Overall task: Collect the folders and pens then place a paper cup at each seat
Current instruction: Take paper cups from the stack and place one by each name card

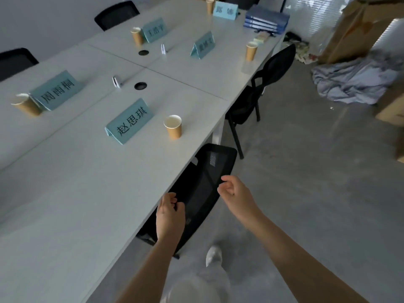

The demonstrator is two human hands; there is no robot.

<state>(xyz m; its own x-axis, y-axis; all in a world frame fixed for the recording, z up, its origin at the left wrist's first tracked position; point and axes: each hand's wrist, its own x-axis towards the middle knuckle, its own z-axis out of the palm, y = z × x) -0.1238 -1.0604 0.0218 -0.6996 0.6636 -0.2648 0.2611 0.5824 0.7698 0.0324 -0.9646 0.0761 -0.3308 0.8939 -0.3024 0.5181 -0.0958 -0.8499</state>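
Note:
Several brown paper cups stand on the long white table (87, 182): one (173, 126) beside the nearest name card, one (27, 104) at the far left, one (137, 36) at the far side, one (251, 50) near the right edge and one (209, 5) at the far end. A stack of blue folders (265, 19) lies at the table's far right corner. My left hand (169, 215) and my right hand (231, 191) hover loosely curled over a black chair's back (203, 189), holding nothing.
Teal name cards (129, 122) stand at each seat. Small items (262, 37) lie by the folders. A second black chair (269, 71) is tucked under the right edge. Crumpled cloth (354, 79) and cardboard boxes (358, 29) lie on the floor to the right.

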